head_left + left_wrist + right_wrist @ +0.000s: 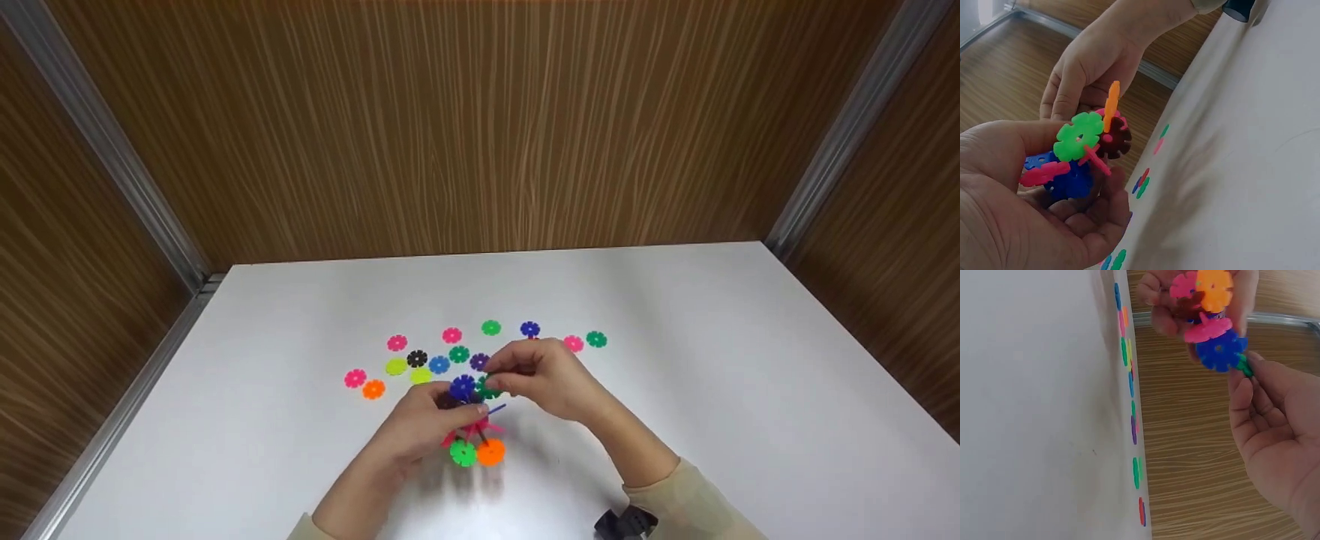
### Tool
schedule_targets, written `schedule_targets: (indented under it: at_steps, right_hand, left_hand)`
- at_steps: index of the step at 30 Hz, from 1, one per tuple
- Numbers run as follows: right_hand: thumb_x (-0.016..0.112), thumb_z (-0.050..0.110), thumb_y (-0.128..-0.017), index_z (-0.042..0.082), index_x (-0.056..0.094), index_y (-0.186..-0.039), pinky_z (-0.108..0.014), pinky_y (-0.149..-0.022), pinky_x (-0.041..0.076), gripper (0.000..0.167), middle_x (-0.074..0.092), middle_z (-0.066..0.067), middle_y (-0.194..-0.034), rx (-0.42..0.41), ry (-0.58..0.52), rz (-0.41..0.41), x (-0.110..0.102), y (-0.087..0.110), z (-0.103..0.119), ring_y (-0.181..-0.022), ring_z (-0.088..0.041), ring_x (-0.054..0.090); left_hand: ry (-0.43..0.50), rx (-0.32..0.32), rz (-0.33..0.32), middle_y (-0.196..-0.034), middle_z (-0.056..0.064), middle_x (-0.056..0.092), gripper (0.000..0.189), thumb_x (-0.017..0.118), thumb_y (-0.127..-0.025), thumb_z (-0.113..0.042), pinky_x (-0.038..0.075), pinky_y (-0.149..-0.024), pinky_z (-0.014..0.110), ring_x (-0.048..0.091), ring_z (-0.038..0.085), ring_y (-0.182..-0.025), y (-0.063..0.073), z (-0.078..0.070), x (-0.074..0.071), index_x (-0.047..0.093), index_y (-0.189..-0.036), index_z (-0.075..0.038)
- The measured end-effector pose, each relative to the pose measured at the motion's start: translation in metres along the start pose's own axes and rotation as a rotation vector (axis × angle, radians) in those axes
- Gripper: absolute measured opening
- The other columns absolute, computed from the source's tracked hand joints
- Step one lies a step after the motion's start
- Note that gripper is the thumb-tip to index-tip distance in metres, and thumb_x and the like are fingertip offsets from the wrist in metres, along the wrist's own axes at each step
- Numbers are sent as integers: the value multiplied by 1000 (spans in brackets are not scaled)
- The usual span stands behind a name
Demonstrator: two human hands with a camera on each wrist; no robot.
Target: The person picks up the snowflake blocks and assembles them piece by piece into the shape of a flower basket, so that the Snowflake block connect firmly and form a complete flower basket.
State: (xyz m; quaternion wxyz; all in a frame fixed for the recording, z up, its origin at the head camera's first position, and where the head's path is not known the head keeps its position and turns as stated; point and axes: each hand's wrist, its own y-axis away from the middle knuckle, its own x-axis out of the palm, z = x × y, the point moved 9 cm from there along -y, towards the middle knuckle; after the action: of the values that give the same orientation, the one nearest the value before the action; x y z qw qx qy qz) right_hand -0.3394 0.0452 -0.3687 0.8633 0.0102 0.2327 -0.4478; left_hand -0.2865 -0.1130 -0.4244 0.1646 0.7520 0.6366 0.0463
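Note:
My left hand (pixel 420 424) holds a cluster of interlocked snowflake discs, flat plastic rounds with notched edges. In the left wrist view a light green disc (pixel 1078 136), an orange disc (pixel 1111 106), a brown disc (pixel 1114 139) and blue discs (pixel 1070 181) show in it, with pink ones between. Thumb and fingers wrap the cluster from the side and hide part of it. With thumb and fingertips my right hand (pixel 559 382) pinches a dark green disc (pixel 1245 366), which meets the edge of a blue disc (pixel 1219 350) on the cluster. Both hands are above the table.
Loose snowflake discs lie flat on the white table (pixel 300 315) beyond the hands, among them a pink disc (pixel 355 378), an orange disc (pixel 373 389) and a black disc (pixel 417 358). A black object (pixel 626 523) shows beside the right sleeve. Wood-grain panels (pixel 480 127) enclose the table.

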Motion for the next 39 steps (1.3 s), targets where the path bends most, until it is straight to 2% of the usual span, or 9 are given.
schedule_targets:
  at_steps: [4,7,10,13,17,24,28,33,39]
  right_hand:
    - [74,16,-102,8,79,-117,-34,-89,62,18,77,-11,-109,32,-46,-60,-16,-7,-15,-101,-42,72]
    - [74,14,-101,7,78,-118,-35,-91,60,18,76,-10,-110,99,23,-96,-29,-15,-38,-101,-35,70]
    - [76,10,-99,7,79,-119,-33,-93,57,21,76,-5,-110,196,129,-94,-34,-22,-65,-99,-24,65]
    - [78,6,-96,10,79,-122,-38,-100,55,26,75,-2,-113,265,214,-70,-34,-26,-85,-102,-21,63]
    - [79,4,-95,15,79,-123,-42,-105,55,30,74,0,-116,274,301,-40,-30,-27,-93,-104,-22,64]
    - [79,7,-96,14,81,-114,-37,-96,58,20,73,3,-105,239,319,-41,-28,-23,-84,-96,-19,63]
    - [75,9,-99,8,80,-111,-30,-83,58,13,75,-6,-100,174,123,-67,-27,-12,-62,-91,-27,65]
    - [73,10,-101,3,79,-115,-30,-83,63,16,74,-22,-102,68,-99,-43,-16,-5,-22,-93,-45,72]
    - [75,7,-99,4,78,-113,-31,-79,64,15,75,-23,-99,18,-55,-65,-6,-2,-1,-86,-38,75]
  left_hand:
    - [-37,-6,-90,-127,13,68,54,84,-93,-28,52,-109,47,61,30,-119,-1,-4,-13,66,-136,-1]
    - [-21,-39,-165,-138,16,62,69,86,-91,-29,51,-109,51,55,34,-130,1,-5,-23,58,-147,1]
    - [8,-59,-204,-140,17,60,72,87,-91,-29,51,-108,55,53,36,-133,3,-4,-29,56,-149,0]
    - [27,-53,-208,-139,16,61,67,87,-91,-28,49,-110,59,53,36,-134,3,-4,-30,59,-146,-1]
    - [44,-38,-189,-135,14,64,63,86,-92,-29,46,-112,59,56,35,-130,3,-6,-28,61,-143,-1]
    - [65,-7,-167,-133,15,66,58,84,-94,-26,48,-113,54,58,34,-127,3,-8,-24,62,-140,2]
    - [66,-8,-183,-135,16,65,63,86,-92,-27,47,-114,53,57,35,-131,3,-6,-23,61,-142,3]
    - [107,6,-193,-138,15,64,63,85,-93,-27,45,-115,53,56,36,-134,2,-5,-21,60,-143,1]
    - [136,42,-172,-136,15,65,58,83,-94,-25,46,-114,51,58,34,-131,3,-4,-18,62,-141,1]
